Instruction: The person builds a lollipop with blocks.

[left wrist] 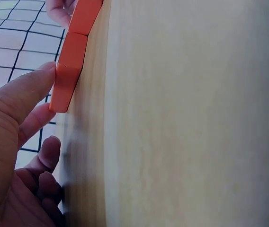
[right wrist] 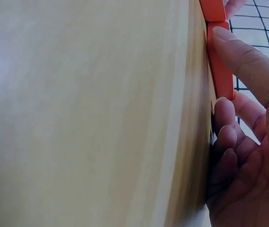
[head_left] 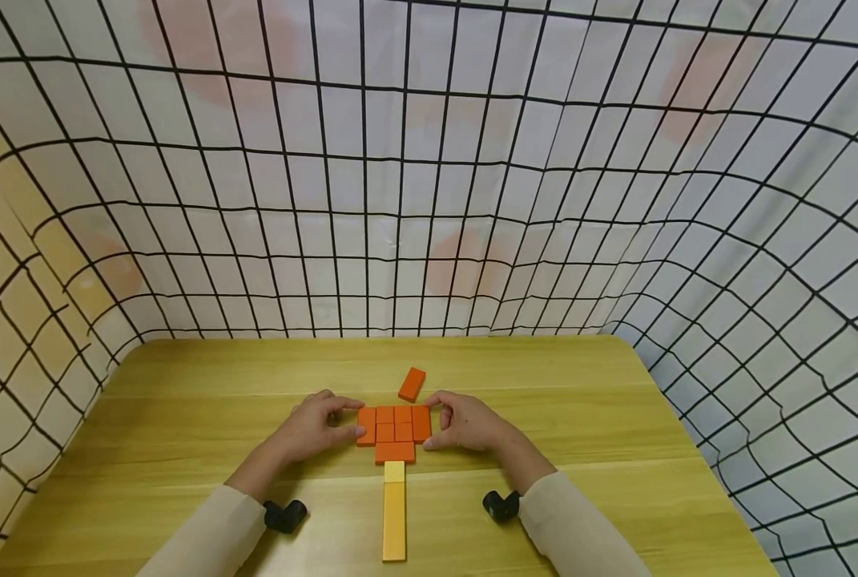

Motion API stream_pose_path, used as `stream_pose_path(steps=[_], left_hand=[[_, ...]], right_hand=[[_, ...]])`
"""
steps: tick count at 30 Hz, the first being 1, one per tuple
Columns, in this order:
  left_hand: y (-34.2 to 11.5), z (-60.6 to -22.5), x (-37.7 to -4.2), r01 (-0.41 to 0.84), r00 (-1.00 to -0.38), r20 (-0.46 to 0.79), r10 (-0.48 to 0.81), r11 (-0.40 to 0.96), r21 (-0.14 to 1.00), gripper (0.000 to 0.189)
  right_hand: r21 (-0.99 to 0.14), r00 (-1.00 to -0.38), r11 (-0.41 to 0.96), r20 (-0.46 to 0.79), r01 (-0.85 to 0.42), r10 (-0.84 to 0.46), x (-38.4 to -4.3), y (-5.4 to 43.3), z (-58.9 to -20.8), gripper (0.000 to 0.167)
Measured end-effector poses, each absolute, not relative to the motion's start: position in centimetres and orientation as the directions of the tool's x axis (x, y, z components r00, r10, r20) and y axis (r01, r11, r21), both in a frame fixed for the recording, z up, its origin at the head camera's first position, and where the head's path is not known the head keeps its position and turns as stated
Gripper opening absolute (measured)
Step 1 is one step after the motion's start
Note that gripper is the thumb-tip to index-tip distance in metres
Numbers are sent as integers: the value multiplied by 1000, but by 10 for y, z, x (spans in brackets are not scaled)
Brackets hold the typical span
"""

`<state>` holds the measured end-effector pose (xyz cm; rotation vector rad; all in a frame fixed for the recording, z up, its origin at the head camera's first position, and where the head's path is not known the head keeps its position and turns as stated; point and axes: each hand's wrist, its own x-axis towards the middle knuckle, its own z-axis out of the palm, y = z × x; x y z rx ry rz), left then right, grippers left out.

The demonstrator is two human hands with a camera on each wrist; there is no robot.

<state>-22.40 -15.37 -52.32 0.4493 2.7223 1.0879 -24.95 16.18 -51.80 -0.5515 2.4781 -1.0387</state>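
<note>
Flat orange blocks form a compact cluster on the wooden table, with several small squares [head_left: 385, 433] in its middle and an orange rectangle [head_left: 395, 454] below. My left hand [head_left: 319, 425] pinches the upright left end block [head_left: 368, 418] between thumb and index finger; the other fingers curl beneath in the left wrist view. At the opposite end, my right hand [head_left: 468, 422] holds the right end block [head_left: 420, 422] with thumb on the near side and index finger on the far side. Under the cluster, a pale yellow square [head_left: 394, 471] meets a long yellow-orange strip [head_left: 394, 521].
A loose orange block [head_left: 412, 385] lies tilted just beyond the cluster. The wooden table [head_left: 580, 417] has a black wire grid [head_left: 400, 216] along its back and sides, with white sheeting behind. Black wrist devices [head_left: 284, 517] sit by both cuffs.
</note>
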Motion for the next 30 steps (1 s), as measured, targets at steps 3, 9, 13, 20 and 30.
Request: stream_pose_path(steps=[3,9,13,20,30], left_hand=[[-154,-524,-225,208,-939,-55,340,686,697,47],[-154,-525,-225,218,-938,-43,344,680,700,48],[-153,-524,-226,211,-939,-48,339,683,699,48],[-152,-524,-226,204,-943,-48,330,686,698,46],[-152,-521,-225,208,-941,-48,335,684,699,45]], right_hand=[[-737,-844,645,-205,-200,-495,-249,162,-518,60],[-735,-843,646,-203,-205,-498,-249,162,-518,60],[-740,-842,642,-204,-201,-499,-249,162,-518,60],[-741,-844,644,-213,-189,-492,-250,162,-518,60],[-742,-846,645,-215,-182,-487,-249,161,-517,60]])
